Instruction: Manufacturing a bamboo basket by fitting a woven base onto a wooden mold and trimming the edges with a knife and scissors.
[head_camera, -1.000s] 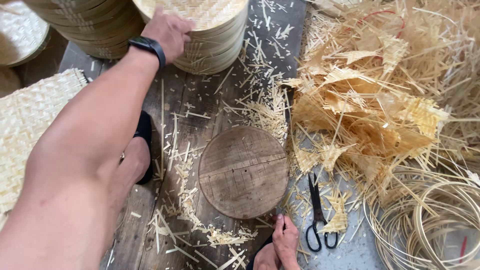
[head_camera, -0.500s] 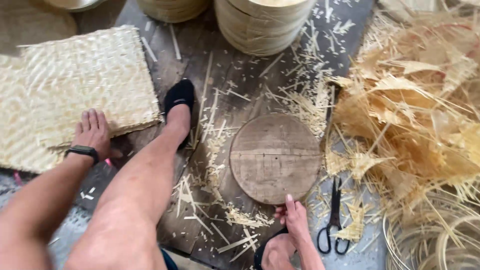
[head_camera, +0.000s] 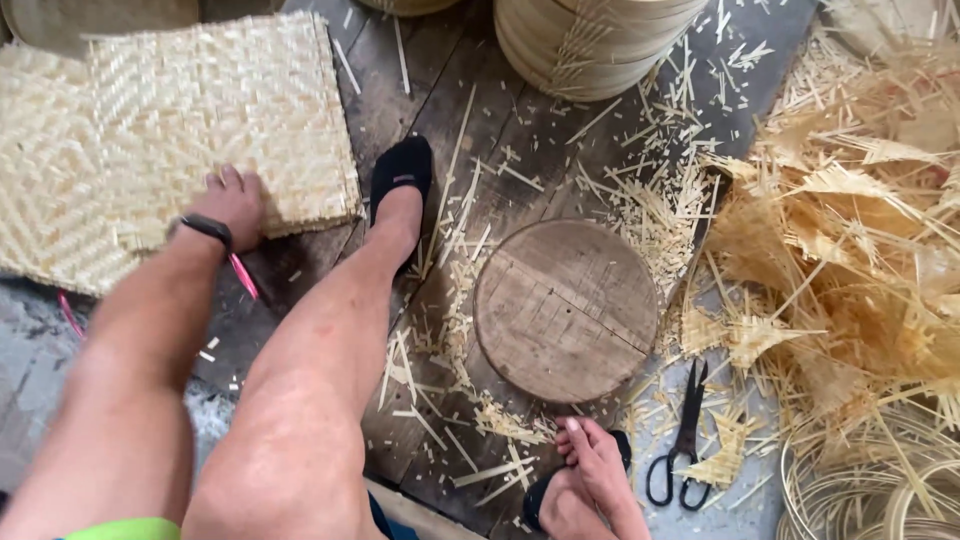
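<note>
Fingers of the right hand (head_camera: 592, 470) lie flat and relaxed at the bottom of the view, resting on the person's own foot in a black shoe (head_camera: 545, 495); this hand holds nothing. Just to its right, black scissors (head_camera: 683, 440) lie on the floor with the blades pointing away from the person. Directly beyond the right hand, very near to the fingertips, sits a round wooden disc (head_camera: 565, 308), flat on the dark floor planks (head_camera: 470, 130) among many loose bamboo splinters (head_camera: 640, 200).

The left hand (head_camera: 230, 205) is further away, at the left side. It wears a black wristband (head_camera: 205, 230) and presses with spread fingers on the near edge of a square woven bamboo mat (head_camera: 210, 110); I cannot tell if the fingers curl under the edge. A thin pink stick (head_camera: 243, 275) shows just behind the wrist. More woven mats (head_camera: 45, 190) lie under and to the left of this one. Between the two hands the person's bare leg stretches forward, ending in a black sock-like shoe (head_camera: 400, 170) just right of the mat.

To the right of the right hand, a large heap of bamboo shavings (head_camera: 850, 250) and coils of thin strip (head_camera: 870, 490) lie. Farthest from both hands, stacked round bamboo baskets (head_camera: 590, 45) stand.
</note>
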